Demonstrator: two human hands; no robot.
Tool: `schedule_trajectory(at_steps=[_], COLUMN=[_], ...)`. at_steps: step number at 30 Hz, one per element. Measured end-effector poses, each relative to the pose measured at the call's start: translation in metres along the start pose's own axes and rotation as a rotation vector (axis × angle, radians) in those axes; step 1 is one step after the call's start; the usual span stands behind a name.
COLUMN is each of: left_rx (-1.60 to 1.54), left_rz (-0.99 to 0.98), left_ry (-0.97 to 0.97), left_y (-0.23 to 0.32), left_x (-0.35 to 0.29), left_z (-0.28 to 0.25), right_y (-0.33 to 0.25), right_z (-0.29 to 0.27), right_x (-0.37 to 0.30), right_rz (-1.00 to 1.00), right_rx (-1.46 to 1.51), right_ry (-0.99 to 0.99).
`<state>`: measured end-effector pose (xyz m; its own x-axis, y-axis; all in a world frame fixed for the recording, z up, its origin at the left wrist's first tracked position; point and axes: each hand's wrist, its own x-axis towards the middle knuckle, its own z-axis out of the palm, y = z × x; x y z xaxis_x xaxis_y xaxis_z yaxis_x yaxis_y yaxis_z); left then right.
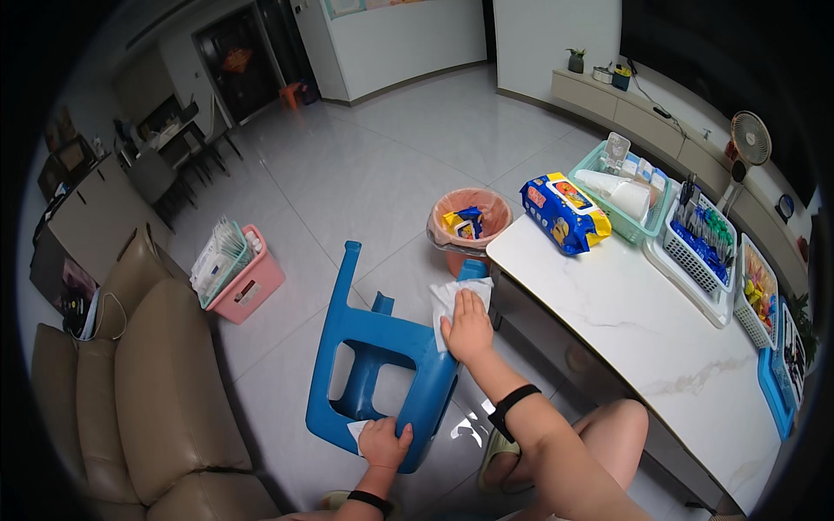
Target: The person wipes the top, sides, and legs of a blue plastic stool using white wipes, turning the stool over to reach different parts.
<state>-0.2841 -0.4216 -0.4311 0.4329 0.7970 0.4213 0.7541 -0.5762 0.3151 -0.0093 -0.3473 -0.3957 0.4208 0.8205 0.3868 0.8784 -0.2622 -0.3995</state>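
A blue plastic stool (372,328) is tipped over in front of me, its legs pointing away. My left hand (383,443) is closed round the stool's near edge, and a small bit of white wipe (355,431) sticks out beside its fingers. On the stool's right side my right hand (470,332) presses a white wipe (446,304) against the base of a leg, its fingers bent over the cloth. The palm side of both hands is hidden. A blue and yellow wipes packet (565,214) rests on the table corner.
To my right stands a white marble-look table (634,323) with several baskets of small goods. A lined pink bin (470,227) stands past the stool. A pink storage box (250,286) is on the floor at left, near a brown sofa (169,382).
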Motion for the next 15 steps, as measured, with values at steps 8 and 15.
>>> schedule_trajectory(at_steps=[8, 15], left_rx=[-0.008, 0.010], left_rz=[0.020, -0.059], left_ry=[0.014, -0.050], left_y=[0.003, -0.002], left_x=[0.003, -0.002], left_z=[-0.001, -0.005], right_y=[0.007, -0.017], right_z=[0.002, 0.008], right_x=[0.011, -0.017], right_rz=[-0.036, 0.024], right_rx=[-0.046, -0.016], right_ry=[0.046, -0.023])
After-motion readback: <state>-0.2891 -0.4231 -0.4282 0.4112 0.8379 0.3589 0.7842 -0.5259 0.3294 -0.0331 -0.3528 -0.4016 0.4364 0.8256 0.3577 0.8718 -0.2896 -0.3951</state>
